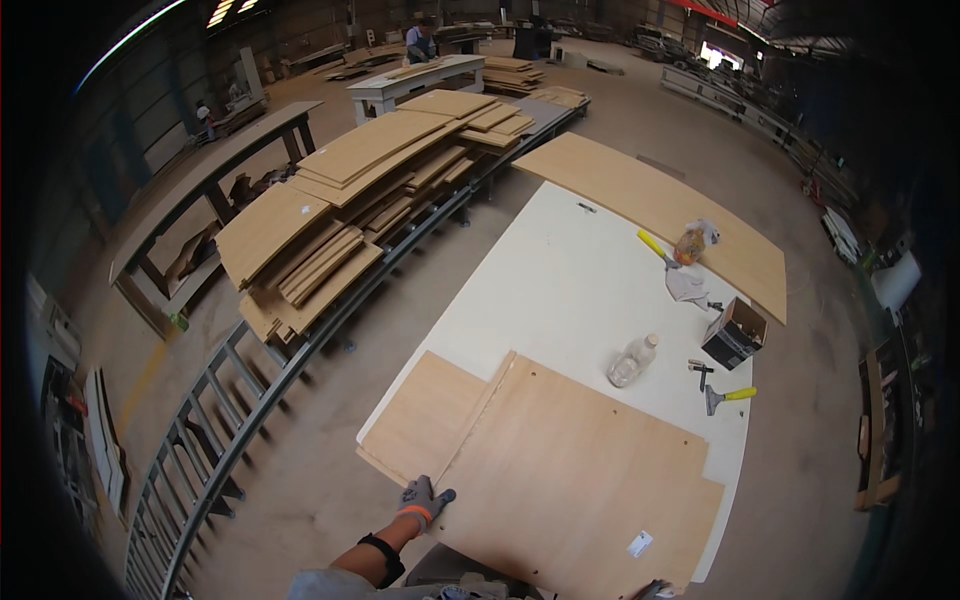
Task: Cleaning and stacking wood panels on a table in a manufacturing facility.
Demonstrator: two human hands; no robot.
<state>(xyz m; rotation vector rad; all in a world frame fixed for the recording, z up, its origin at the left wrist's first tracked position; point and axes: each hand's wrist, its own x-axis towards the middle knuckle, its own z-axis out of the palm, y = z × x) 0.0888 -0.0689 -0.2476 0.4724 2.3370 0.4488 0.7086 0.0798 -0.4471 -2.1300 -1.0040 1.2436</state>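
A light-brown wooden panel (590, 460) with several small dark holes and a white label lies on a white board (540, 270). A narrow strip with a rough seam (480, 415) runs across its left part, beside a smaller wooden piece (425, 400). My left hand (424, 502), in a grey glove with an orange cuff, rests on the panel's near left edge close to the seam, thumb and fingers apart. Only a sliver of my right hand (655, 588) shows at the lower edge, by the panel's near right corner; its fingers are hidden.
On the white board stand a clear bottle (633, 361) and a dark cardboard box (735, 333), near yellow-handled scrapers (728, 398) and a bagged item (692, 243). Stacked wooden boards (370, 180) lie on a roller conveyor (270, 395) to the left. A person (420, 43) is far off.
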